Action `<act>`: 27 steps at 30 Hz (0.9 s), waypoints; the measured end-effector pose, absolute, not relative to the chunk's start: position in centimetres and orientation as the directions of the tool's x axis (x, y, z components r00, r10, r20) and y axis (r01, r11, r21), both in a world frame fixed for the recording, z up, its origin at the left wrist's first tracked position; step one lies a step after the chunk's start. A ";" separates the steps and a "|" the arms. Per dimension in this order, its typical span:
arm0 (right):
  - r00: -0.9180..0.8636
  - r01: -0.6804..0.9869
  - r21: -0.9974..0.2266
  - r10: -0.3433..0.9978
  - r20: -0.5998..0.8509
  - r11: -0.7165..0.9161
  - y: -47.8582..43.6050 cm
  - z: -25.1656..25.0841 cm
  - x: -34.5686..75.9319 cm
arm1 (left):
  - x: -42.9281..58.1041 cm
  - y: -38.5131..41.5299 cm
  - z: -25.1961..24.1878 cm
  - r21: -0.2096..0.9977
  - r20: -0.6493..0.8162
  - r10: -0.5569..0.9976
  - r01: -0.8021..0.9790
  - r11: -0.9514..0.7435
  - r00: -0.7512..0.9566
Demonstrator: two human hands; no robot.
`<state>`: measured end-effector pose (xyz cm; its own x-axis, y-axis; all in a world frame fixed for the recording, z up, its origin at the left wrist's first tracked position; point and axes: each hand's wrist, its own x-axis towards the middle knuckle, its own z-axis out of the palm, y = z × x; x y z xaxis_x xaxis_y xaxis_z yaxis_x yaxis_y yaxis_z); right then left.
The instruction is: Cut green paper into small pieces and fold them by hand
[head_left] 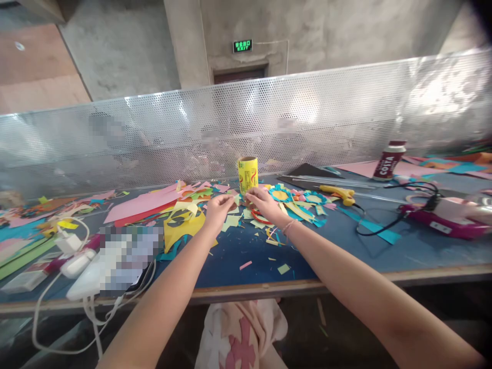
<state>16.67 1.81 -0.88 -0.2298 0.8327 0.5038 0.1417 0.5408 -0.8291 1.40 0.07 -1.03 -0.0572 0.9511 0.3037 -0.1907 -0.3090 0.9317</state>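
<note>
My left hand (219, 211) is over the middle of the table, thumb and fingers pinched on a small pale green paper piece (236, 200). Close by, my right hand (265, 205) has its fingers curled together just in front of a yellow cardboard tube (248, 173); what they hold, if anything, is hidden. The tube stands upright with its open end up. Beneath both hands lie pale green paper scraps (231, 221). Right of my right hand are blue-rimmed paper flowers (281, 194). A yellow paper sheet (192, 228) with cut-outs rests left of my left hand.
A yellow glue gun (338, 195) with a black cord lies right, near a magenta power strip (446, 221) and dark red bottle (389, 161). Pink sheets (144, 203), a white power bank (90, 271) and cables are left. A perforated metal panel (161, 138) stands behind.
</note>
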 end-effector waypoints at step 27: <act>-0.433 0.354 -0.293 0.433 0.791 0.888 1.8 -1.3 17.0 | 1.0 -0.1 -0.7 0.932 0.202 0.977 -0.293 -0.212 -0.063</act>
<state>17.02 1.80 -1.28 -0.4328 0.4327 0.7909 0.3536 0.8885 -0.2926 1.05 -0.15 -0.66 -0.0627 0.9773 0.2022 -0.2931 -0.2117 0.9324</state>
